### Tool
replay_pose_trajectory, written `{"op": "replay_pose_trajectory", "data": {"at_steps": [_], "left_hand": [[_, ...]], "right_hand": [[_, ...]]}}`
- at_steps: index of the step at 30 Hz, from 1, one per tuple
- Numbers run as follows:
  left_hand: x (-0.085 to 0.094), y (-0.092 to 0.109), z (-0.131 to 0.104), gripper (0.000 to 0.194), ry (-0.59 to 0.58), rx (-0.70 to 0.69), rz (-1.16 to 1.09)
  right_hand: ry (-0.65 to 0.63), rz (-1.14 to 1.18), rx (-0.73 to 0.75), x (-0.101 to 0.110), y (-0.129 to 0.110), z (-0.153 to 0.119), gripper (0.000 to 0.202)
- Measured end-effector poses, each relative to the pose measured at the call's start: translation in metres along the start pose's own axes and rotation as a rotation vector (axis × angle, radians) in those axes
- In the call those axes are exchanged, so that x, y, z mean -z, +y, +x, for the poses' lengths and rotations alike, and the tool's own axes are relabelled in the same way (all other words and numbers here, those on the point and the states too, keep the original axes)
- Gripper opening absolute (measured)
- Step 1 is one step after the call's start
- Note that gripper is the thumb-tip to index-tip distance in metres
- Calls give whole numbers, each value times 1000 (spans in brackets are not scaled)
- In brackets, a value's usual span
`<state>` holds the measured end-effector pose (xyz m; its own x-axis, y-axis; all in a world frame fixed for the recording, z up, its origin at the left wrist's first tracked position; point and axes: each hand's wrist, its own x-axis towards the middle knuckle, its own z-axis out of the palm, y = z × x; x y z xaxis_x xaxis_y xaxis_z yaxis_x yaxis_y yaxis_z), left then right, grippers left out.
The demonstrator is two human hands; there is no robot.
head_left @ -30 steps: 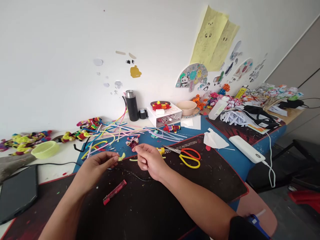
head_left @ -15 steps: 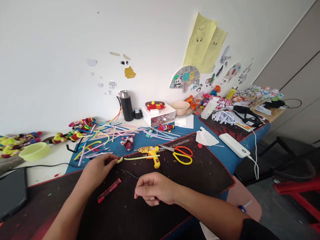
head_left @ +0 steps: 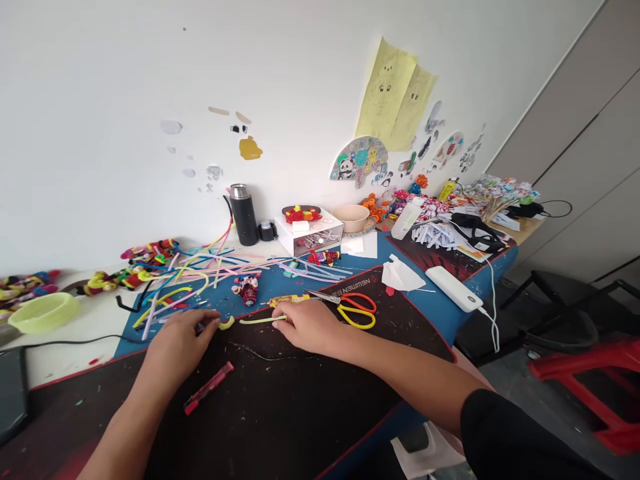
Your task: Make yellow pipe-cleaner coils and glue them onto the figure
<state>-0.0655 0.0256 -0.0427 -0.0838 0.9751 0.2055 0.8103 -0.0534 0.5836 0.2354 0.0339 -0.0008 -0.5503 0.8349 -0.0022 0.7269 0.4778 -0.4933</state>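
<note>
My left hand (head_left: 183, 343) is closed in a pinch, with a short curled yellow-green pipe cleaner piece (head_left: 227, 324) poking out at its fingertips. A straight yellow-green pipe cleaner (head_left: 257, 321) ends between the thumb and index finger of my right hand (head_left: 311, 327), which is closed on it. Behind that hand lies a yellow glue gun (head_left: 287, 300); its handle is hidden under the hand. Scissors with red and yellow handles (head_left: 356, 310) lie just right of the gun. In front of my left hand a red pen-like tool (head_left: 209, 388) rests on the black mat (head_left: 240, 427).
Loose pipe cleaners (head_left: 200, 273) and a small pipe cleaner doll (head_left: 246, 290) lie behind my hands. Further back stand a black thermos (head_left: 244, 217), a white drawer box (head_left: 310, 233) and a beige bowl (head_left: 350, 219). A white power bank (head_left: 454, 289) sits at the right edge.
My right hand has moved forward from above the mat to the straight pipe cleaner and closed on its right end. My left hand still pinches the curled piece. The view has shifted slightly right.
</note>
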Motion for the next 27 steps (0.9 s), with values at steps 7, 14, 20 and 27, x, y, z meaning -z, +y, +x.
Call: {"op": "replay_pose_trajectory", "data": {"at_steps": [7, 14, 20, 27], "left_hand": [[15, 15, -4, 32, 128, 41, -33], [20, 26, -8, 33, 139, 83, -87], [28, 46, -19, 51, -111, 108, -413], [19, 51, -20, 52, -182, 195, -711]], "right_hand": [[-55, -237, 31, -5, -6, 23, 26], [-72, -201, 31, -9, -14, 30, 19], [20, 168, -18, -8, -26, 28, 19], [-54, 482, -59, -10, -44, 15, 19]]}}
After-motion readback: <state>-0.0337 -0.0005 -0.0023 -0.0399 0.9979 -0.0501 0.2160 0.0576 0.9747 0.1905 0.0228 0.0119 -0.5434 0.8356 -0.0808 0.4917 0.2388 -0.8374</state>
